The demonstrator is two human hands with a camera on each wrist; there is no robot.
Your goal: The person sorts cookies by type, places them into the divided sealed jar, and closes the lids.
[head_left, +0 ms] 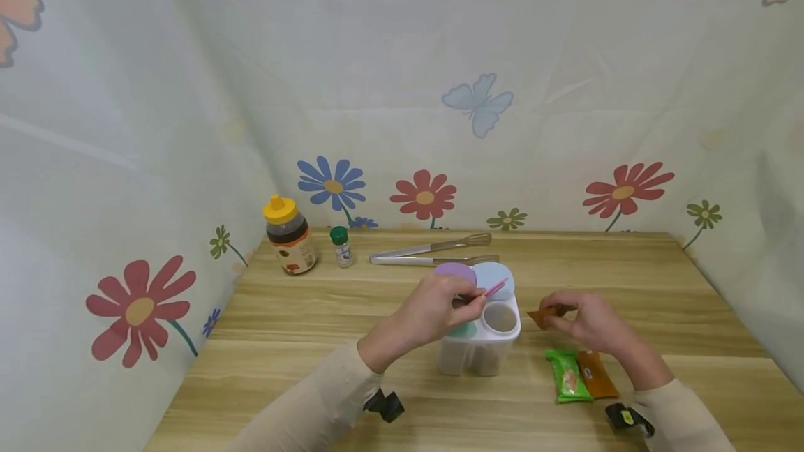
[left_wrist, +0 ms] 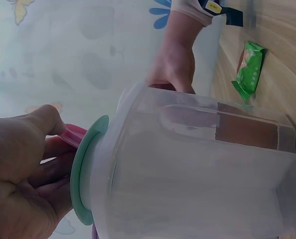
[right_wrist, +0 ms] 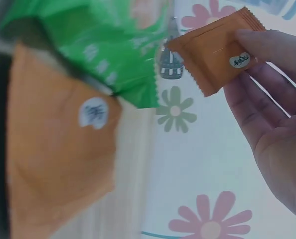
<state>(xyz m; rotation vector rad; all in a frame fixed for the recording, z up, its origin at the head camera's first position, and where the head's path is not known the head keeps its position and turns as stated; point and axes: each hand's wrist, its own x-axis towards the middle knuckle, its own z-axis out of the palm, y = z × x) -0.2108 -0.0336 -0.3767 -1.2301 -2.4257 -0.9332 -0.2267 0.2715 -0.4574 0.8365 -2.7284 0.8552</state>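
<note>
1. Nearest the head camera: two cream sleeves, black wrist straps, then green packet (head_left: 568, 376) and orange packet (head_left: 599, 374) lying flat side by side on table (head_left: 283, 340), just in front of right hand (head_left: 587, 321).
2. Right hand pinching small orange sachet (head_left: 545, 314) between thumb and fingertips, held above table, just right of white container (head_left: 480, 344); in right wrist view, sachet (right_wrist: 215, 50) gripped at one end, rest sticking out free.
3. Left hand (head_left: 433, 312) curled on pink lid tab (head_left: 495, 289) at container top; in left wrist view, thumb and fingers clamped on pink tab (left_wrist: 72, 135) beside teal lid (left_wrist: 85, 169).
4. Container: four-compartment, translucent plastic, standing upright mid-table; purple lid (head_left: 455, 273) and blue lid (head_left: 493, 277) flipped up, one round compartment open on the right.
5. Handling judgement: sachet light, thin, crinkly, slippery foil; best pinched at sealed edge. Container light and stiff, likely to tip unless steadied by the body; lids hinge, best lifted by tab.
6. Behind: yellow-capped jar (head_left: 289, 236), small green-capped bottle (head_left: 341, 246), metal tongs (head_left: 433, 251), well apart from hands.
</note>
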